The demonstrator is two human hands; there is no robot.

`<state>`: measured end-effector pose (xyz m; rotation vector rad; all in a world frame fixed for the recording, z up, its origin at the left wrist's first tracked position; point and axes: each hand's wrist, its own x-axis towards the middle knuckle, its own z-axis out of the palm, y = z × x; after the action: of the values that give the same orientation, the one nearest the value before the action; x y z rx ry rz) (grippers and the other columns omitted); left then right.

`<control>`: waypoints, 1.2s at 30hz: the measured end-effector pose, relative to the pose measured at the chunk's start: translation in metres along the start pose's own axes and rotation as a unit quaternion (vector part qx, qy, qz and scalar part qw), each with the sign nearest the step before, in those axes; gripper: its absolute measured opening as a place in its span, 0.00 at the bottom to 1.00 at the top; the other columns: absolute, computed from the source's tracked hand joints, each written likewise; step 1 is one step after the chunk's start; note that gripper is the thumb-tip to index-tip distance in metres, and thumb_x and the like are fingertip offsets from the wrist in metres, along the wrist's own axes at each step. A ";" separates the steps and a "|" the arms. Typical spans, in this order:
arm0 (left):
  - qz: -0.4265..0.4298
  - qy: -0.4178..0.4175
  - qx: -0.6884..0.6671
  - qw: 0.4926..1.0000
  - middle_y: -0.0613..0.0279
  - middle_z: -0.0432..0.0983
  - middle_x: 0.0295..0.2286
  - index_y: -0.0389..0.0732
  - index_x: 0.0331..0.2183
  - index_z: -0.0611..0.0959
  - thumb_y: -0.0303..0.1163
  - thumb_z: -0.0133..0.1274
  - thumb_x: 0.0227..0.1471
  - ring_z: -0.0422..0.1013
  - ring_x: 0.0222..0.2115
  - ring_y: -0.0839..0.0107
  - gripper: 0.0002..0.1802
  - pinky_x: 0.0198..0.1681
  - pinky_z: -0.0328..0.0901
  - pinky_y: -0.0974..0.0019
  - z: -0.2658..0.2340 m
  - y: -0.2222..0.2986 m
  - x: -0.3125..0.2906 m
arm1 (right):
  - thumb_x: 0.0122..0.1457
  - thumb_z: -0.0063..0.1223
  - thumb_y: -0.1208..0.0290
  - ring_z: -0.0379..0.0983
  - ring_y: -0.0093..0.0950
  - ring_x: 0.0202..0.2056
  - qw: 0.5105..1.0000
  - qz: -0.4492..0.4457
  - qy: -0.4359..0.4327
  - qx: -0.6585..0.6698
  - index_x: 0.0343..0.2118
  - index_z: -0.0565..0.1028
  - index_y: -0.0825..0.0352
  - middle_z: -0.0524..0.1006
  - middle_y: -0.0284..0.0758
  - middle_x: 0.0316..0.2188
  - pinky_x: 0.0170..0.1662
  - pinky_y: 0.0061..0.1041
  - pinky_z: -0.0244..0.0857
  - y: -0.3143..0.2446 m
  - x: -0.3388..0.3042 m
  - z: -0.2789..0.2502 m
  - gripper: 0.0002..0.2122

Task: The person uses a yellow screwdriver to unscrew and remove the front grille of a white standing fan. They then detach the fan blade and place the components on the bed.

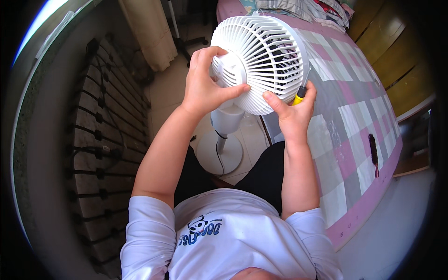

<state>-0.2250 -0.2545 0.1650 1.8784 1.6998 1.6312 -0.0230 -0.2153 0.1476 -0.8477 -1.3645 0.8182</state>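
Note:
A white fan (261, 42) with a round slatted grille stands in front of me, its head tilted. Fingers and thumb of my left hand (201, 88) clasp the round hub at the middle of the grille. At the grille's right rim, my right hand (296, 114) presses its thumb against the slats. A screwdriver (300, 95) with a yellow and black handle is held in that same hand, its shaft pointing up along the rim. Below the fan head are a white neck housing (227, 119) and a round base (233, 156) on the floor, between my knees.
To the right is a bed with a checked pink, grey and white sheet (347, 116); a dark brush-like thing (373, 149) lies on it. Folded bedding (303, 8) is piled at its far end. Left stands a dark-barred rack (105, 126) with cables. A beige curtain (147, 32) hangs beyond.

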 end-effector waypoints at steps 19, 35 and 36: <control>0.111 -0.004 -0.123 0.986 0.56 0.57 0.49 0.44 0.49 0.60 0.34 0.72 0.29 0.65 0.49 0.64 0.47 0.39 0.74 0.63 -0.005 -0.019 -0.018 | 0.31 0.77 0.52 0.65 0.33 0.45 0.975 -0.147 0.012 -0.166 0.52 0.58 0.72 0.64 0.42 0.45 0.48 0.33 0.62 -0.016 -0.024 -0.005 0.48; 0.198 -0.012 -0.225 0.954 0.53 0.54 0.54 0.50 0.51 0.58 0.23 0.68 0.33 0.61 0.55 0.56 0.46 0.54 0.64 0.53 0.008 -0.020 -0.025 | 0.26 0.77 0.56 0.67 0.40 0.41 0.971 -0.176 0.038 -0.157 0.52 0.60 0.71 0.67 0.43 0.43 0.42 0.36 0.66 -0.022 -0.026 -0.015 0.49; 0.199 -0.012 -0.214 0.956 0.53 0.54 0.54 0.51 0.51 0.58 0.23 0.68 0.33 0.61 0.55 0.56 0.47 0.54 0.64 0.53 0.008 -0.020 -0.026 | 0.26 0.77 0.56 0.67 0.40 0.41 0.972 -0.175 0.038 -0.155 0.52 0.60 0.70 0.67 0.43 0.43 0.42 0.36 0.66 -0.023 -0.026 -0.014 0.49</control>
<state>-0.2267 -0.2629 0.1327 2.0764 0.8841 1.9049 -0.0097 -0.2494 0.1548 -0.8334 -1.5406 0.3014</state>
